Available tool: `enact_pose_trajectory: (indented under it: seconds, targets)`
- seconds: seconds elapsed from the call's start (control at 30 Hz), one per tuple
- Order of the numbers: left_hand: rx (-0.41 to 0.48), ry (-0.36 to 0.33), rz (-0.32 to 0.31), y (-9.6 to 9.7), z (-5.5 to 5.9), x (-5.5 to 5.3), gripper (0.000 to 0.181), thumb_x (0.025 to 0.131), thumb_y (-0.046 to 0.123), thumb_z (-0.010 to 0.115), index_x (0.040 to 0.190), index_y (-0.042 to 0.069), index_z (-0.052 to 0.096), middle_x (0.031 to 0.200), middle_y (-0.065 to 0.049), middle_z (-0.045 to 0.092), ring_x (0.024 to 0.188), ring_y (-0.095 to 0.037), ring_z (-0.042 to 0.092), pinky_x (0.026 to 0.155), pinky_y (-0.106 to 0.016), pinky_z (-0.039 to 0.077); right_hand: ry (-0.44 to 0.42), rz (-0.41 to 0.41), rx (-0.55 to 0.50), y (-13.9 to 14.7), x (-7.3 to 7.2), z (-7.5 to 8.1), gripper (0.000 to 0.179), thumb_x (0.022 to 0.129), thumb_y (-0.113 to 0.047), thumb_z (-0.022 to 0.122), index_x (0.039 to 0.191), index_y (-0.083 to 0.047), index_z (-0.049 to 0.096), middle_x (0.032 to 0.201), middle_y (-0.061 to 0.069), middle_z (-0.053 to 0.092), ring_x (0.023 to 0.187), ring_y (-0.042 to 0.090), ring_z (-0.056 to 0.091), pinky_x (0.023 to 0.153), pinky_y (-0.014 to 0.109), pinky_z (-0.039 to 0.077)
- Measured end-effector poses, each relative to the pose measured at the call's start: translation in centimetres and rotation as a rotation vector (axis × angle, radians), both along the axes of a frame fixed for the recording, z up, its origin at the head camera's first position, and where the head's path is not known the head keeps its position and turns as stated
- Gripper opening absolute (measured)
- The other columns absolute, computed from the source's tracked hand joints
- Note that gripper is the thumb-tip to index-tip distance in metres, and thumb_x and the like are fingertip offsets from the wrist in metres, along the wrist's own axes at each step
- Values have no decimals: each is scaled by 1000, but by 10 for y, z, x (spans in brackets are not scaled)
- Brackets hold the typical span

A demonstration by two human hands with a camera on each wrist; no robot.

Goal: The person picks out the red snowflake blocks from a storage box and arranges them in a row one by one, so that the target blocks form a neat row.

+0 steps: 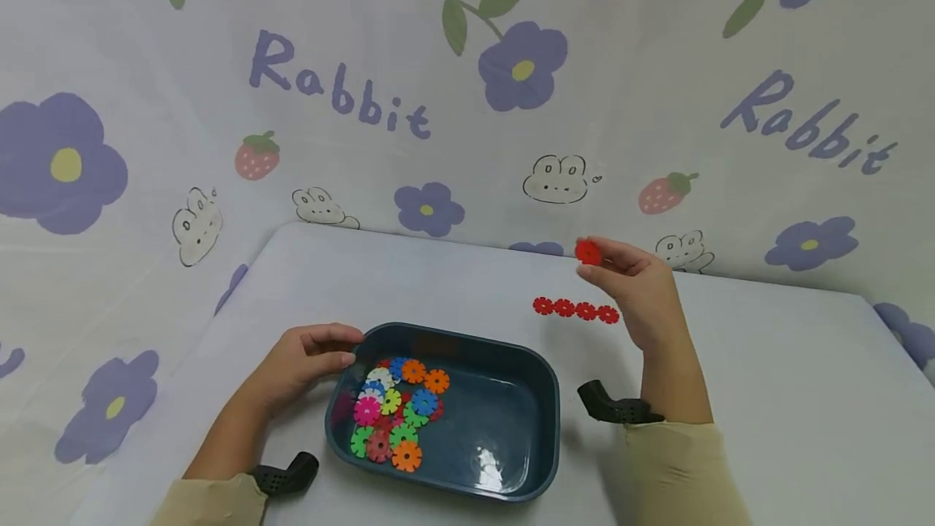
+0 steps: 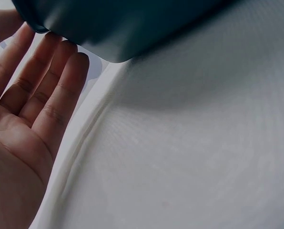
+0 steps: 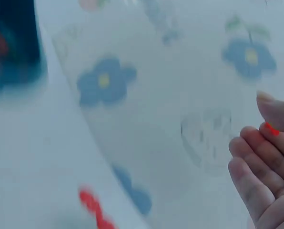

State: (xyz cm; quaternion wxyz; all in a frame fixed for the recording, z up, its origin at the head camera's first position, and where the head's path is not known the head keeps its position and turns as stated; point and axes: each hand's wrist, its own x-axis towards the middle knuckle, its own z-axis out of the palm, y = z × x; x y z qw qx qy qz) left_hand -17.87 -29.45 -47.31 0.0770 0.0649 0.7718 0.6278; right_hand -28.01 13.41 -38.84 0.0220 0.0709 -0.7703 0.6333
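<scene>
Up at the back right, my right hand [image 1: 631,286] pinches a red notched plastic disc [image 1: 588,252] between thumb and fingers; only a sliver of it shows in the right wrist view. On the table in front of that hand lies a row of several red notched discs [image 1: 564,308], joined edge to edge. A dark blue-green tray [image 1: 504,343] stands in front of me, with loose notched discs [image 1: 407,455] of many colours in its left half. My left hand [image 1: 307,360] rests its fingertips against the tray's left corner. In the left wrist view those fingers [image 2: 54,109] look nearly straight.
The white table [image 1: 789,396] runs back to a hanging cloth [image 1: 467,153] printed with flowers, rabbits and strawberries. Each forearm wears a black wrist device, one on the left [image 1: 285,476] and one on the right [image 1: 617,404], close to the tray's side.
</scene>
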Motion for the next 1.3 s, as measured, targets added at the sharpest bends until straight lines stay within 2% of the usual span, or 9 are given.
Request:
enact_pose_trajectory:
  seconds: [0.1, 0.2, 0.27, 0.37, 0.5, 0.63, 0.97, 1.3]
  targets:
    - [9, 16, 0, -1, 0, 1, 36, 91, 16, 69, 121, -3, 64, 116, 4, 70, 102, -10, 65, 89, -22, 54, -79, -113, 46, 19, -11, -13, 54, 87, -34, 75, 136, -18, 60, 131, 3, 62, 117, 15, 57, 94, 21, 51]
    - [21, 26, -4, -3, 0, 3, 36, 92, 14, 68, 122, -5, 63, 115, 8, 69, 103, -9, 65, 88, -23, 54, -176, -207, 119, 38, -18, -28, 58, 87, -40, 73, 140, -22, 57, 138, 3, 56, 123, 15, 51, 103, 29, 48]
    - [27, 30, -6, -3, 0, 4, 36, 92, 13, 68, 122, -6, 62, 115, 9, 69, 103, -8, 65, 88, -23, 54, -229, -249, 159, 47, -22, -38, 61, 87, -43, 73, 142, -23, 54, 141, 3, 53, 128, 17, 47, 107, 35, 45]
    - [31, 37, -6, -4, 0, 5, 35, 93, 12, 67, 122, -7, 62, 115, 10, 68, 103, -8, 65, 87, -23, 55, -264, -286, 198, 57, -26, -50, 61, 87, -41, 73, 142, -21, 54, 141, 5, 52, 131, 20, 44, 109, 39, 43]
    - [39, 41, -3, -3, 1, 6, 35, 93, 11, 67, 122, -8, 62, 114, 11, 69, 102, -7, 66, 86, -23, 55, -270, -286, 239, 66, -29, -64, 59, 88, -39, 72, 141, -18, 55, 137, 8, 56, 128, 22, 47, 107, 39, 42]
    - [52, 43, -8, -2, 2, 7, 35, 93, 10, 67, 121, -9, 61, 113, 11, 69, 102, -7, 67, 86, -24, 56, -270, -260, 294, 71, -30, -73, 58, 89, -38, 71, 141, -17, 55, 138, 10, 58, 130, 25, 49, 110, 44, 40]
    - [57, 40, -21, 1, 2, 6, 33, 93, 10, 66, 121, -8, 62, 112, 10, 70, 102, -7, 66, 87, -23, 55, -272, -219, 457, 74, -27, -77, 59, 91, -35, 69, 143, -14, 52, 143, 14, 53, 137, 34, 41, 110, 54, 37]
    - [47, 27, -14, 6, 5, 5, 34, 93, 11, 67, 121, -8, 62, 112, 11, 70, 103, -7, 66, 87, -22, 55, -260, -214, 568, 78, -23, -84, 58, 91, -29, 68, 144, -12, 51, 144, 18, 50, 137, 39, 38, 108, 55, 40]
